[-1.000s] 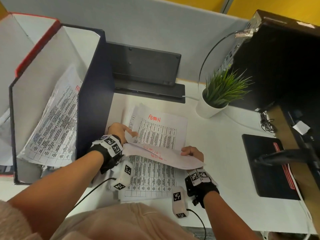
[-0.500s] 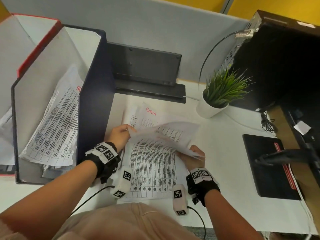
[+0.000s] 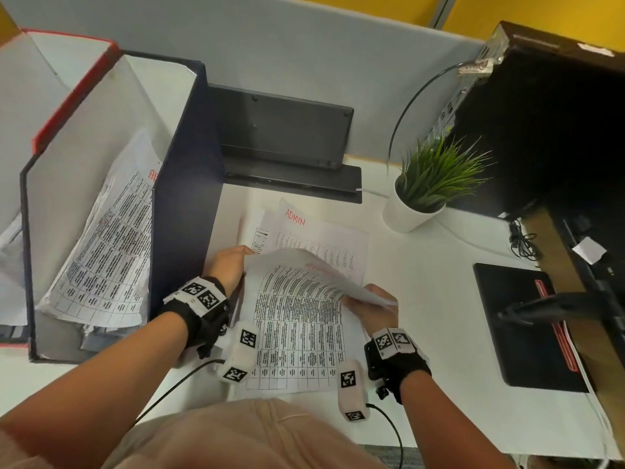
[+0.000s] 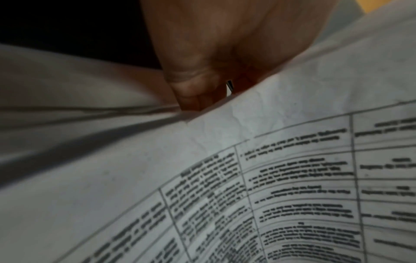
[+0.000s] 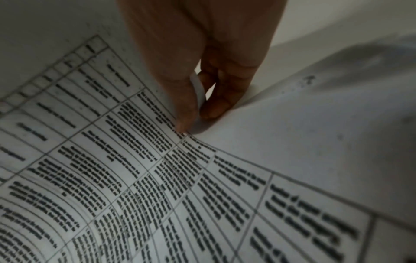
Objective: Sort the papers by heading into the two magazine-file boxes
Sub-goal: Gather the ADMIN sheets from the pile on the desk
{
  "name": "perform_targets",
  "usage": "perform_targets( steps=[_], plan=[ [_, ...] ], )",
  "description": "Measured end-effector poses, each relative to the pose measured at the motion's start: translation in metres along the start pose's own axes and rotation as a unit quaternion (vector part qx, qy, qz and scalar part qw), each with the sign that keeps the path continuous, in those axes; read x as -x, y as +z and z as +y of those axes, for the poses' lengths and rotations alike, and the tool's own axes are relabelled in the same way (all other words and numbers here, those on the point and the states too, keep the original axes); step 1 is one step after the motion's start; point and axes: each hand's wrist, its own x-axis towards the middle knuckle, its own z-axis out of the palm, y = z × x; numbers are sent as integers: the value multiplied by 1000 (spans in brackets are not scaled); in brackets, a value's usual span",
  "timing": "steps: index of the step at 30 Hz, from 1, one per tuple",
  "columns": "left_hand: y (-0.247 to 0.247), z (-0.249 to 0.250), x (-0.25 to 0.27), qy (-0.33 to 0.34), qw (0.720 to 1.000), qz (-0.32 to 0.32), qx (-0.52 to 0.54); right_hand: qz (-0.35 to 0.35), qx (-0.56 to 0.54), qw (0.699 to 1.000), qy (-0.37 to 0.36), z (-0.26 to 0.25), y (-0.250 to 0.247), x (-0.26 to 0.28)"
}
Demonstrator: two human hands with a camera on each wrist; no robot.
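A printed table sheet (image 3: 297, 265) with a red heading curls up off the paper stack on the white desk (image 3: 433, 299). My left hand (image 3: 233, 265) holds its upper left edge, fingers (image 4: 198, 85) curled under the paper (image 4: 270, 160). On the sheet's right edge (image 5: 112, 178), my right hand (image 3: 375, 306) pinches between thumb and fingers (image 5: 220, 99). Behind it lies a sheet headed ADMIN (image 3: 321, 231). At the left stands the dark blue magazine-file box (image 3: 182, 198) with papers (image 3: 101, 248) leaning inside. The red-edged box (image 3: 67, 96) stands further left.
A potted plant (image 3: 426, 191) stands behind the stack to the right. A black stand (image 3: 280, 137) sits at the back against the grey partition. At the right are a black pad (image 3: 524, 333), cables (image 3: 521, 242) and a dark computer case (image 3: 541, 130).
The sheet held flat across the stack a second ago has been raised and turned, so its printed face now shows. My left hand moved up along its left edge.
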Motion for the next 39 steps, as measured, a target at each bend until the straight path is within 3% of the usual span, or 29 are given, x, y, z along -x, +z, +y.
perform_targets(
  steps=[2,4,6,10,12,18,23,25,28,33,37,39],
  plan=[
    [0,3,0,-8,1000,2,2,19,-22,999,-36,3,-1,-2],
    [1,5,-1,-31,998,-8,47,9,-28,999,-19,0,-1,2],
    [1,3,-3,-59,995,-6,75,12,-38,999,3,-2,-4,-1],
    [-6,-2,-4,-92,995,-5,26,-24,-91,991,99,2,-11,-8],
    [-6,-1,-3,-102,994,-14,27,10,-92,994,57,4,-9,-8],
    [7,5,-1,8,999,5,-47,42,-138,989,40,6,-3,-5],
    [8,2,3,26,1000,-7,3,31,8,999,28,5,-3,-3],
    [9,-1,4,38,999,-17,-1,28,-5,998,49,5,-4,-2],
    [9,-3,4,55,998,-25,10,57,-75,995,25,-1,-2,1],
    [10,1,1,69,996,-47,14,36,-38,998,34,-4,-3,-2],
    [10,6,2,-1,990,-103,91,46,85,995,10,-10,-2,-5],
    [11,7,3,-27,987,-137,80,73,45,996,14,-14,-1,-5]
  ],
)
